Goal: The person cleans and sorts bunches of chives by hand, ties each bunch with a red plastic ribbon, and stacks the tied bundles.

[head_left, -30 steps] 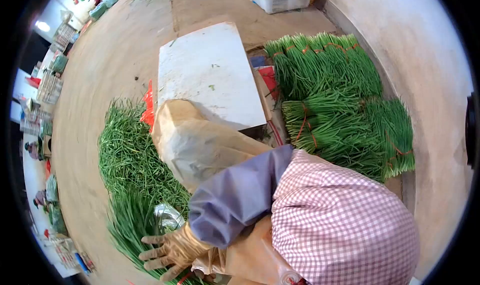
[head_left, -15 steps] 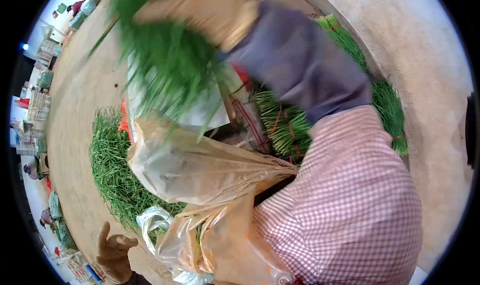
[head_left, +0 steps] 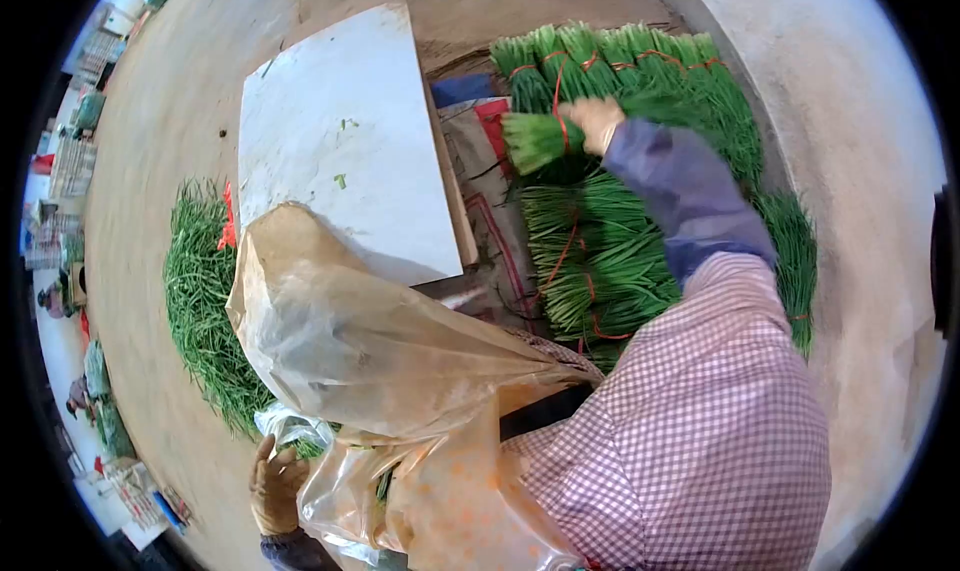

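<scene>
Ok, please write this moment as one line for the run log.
right hand: holding red-banded green bundle over other bundles | left hand: open, near clear plastic | white board: leaf scraps on top

Even, bright light washes a white board (head_left: pixel 340 121), with soft shadow along its near edge; to its right, blur softens a right hand (head_left: pixel 595 124), and farther right a wall (head_left: pixel 850 171) bows, fisheye-curved, into blackness.
</scene>
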Tool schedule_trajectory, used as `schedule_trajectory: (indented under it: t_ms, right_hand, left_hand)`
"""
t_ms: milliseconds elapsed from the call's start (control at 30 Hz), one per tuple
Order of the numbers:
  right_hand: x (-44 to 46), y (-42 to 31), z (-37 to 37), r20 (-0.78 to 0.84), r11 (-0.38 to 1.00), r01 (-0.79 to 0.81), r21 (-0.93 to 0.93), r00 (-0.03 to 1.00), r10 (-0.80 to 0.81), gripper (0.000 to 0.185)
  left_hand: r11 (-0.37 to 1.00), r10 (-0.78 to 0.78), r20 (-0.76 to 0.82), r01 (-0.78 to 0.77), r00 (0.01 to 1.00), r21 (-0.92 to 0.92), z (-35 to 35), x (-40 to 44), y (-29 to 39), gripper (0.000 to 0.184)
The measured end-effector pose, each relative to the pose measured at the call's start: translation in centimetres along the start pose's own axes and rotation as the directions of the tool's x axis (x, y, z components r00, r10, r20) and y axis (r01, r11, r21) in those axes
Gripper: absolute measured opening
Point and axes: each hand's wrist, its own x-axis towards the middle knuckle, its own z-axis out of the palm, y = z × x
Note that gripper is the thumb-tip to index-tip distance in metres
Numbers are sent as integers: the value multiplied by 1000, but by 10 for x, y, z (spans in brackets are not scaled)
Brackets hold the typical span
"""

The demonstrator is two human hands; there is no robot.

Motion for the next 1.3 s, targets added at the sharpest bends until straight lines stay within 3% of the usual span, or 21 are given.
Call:
schedule_trajectory:
  t_ms: [100, 133, 267, 400, 500, 567, 600, 633, 700, 733, 767, 833, 933, 967, 1000, 1033, 1067, 1133, 1200, 1300]
  right_hand:
    - [14, -24, 90, 138, 996, -65, -61, 988, 73, 83]
    - [10, -33, 94, 79, 988, -154, -27, 985, 156, 79]
    - [10, -9, 79, 240, 992, 13, 126, 970, -43, 77]
    - [22, 15, 92, 562, 967, -61, 247, 822, -92, 98]
    - [30, 5, 105, 458, 982, -40, 187, 887, -51, 96]
    - [42, 0, 90, 434, 982, 88, 165, 888, -153, 80]
    - [63, 11, 133, 391, 978, 72, 196, 909, -146, 74]
    - [80, 23, 175, 343, 973, 53, 225, 930, -130, 69]
    - [34, -19, 98, 478, 989, 8, -149, 876, 65, 69]
    - [7, -27, 86, 327, 994, -71, -89, 940, 97, 76]
    - [-7, -34, 85, 250, 984, -175, -14, 953, 173, 80]
    - [-35, -46, 106, -63, 950, -270, 156, 957, 282, 53]
    - [-53, -39, 115, -129, 921, -269, 281, 941, 314, 51]
    - [-47, -32, 140, -232, 925, -299, 236, 907, 352, 50]
    - [-38, -12, 179, -414, 818, -480, -318, 846, 336, 52]
    - [-42, -7, 168, -333, 906, -421, 29, 851, 406, 55]
    - [-47, -3, 152, -249, 850, -362, 382, 846, 472, 58]
    - [-42, 4, 191, -299, 865, -288, 412, 853, 427, 60]
    - [-34, 17, 205, -259, 857, -255, 448, 880, 398, 61]
    - [-26, 24, 204, -242, 842, -208, 498, 899, 365, 61]
  left_hand:
    - [996, -57, -115, 65, 992, 66, 15, -5, -7, 60]
    - [994, -51, -135, 64, 990, 94, 18, -6, -8, 60]
    - [981, -75, -147, 99, 986, 165, 23, 4, -19, 59]
    - [980, -101, -163, 126, 982, 154, 33, 9, -32, 58]
    - [980, -130, -148, 149, 980, 132, 35, 18, -47, 53]
    - [977, -171, -183, 190, 968, 93, 30, 28, -61, 49]
    - [978, -207, -243, 207, 948, -23, 27, 37, -69, 37]
    - [977, -210, -126, 212, 970, 5, 19, 46, -74, 35]
    - [967, -193, -191, 220, 962, 129, 26, 54, -72, 34]
    - [934, -123, -102, 150, 987, 325, 20, 60, -75, 34]
    - [957, -238, -220, 267, 946, 114, 46, 58, -60, 34]
    - [945, -246, -266, 291, 932, 147, 51, 60, -57, 35]
    - [956, -188, -188, 223, 964, 191, 49, 54, -57, 38]
    - [956, -192, -206, 230, 960, 182, 48, 53, -58, 39]
    - [957, -194, -224, 235, 955, 173, 48, 53, -59, 40]
    - [958, -195, -243, 238, 950, 163, 48, 51, -59, 41]
    - [953, -209, -263, 257, 942, 162, 49, 50, -58, 41]
    - [938, -252, -298, 308, 921, 159, 50, 45, -55, 41]
    - [831, -10, -152, 92, 988, 549, 1, 49, -91, 41]
    - [905, -136, -248, 222, 959, 362, 20, 53, -84, 50]
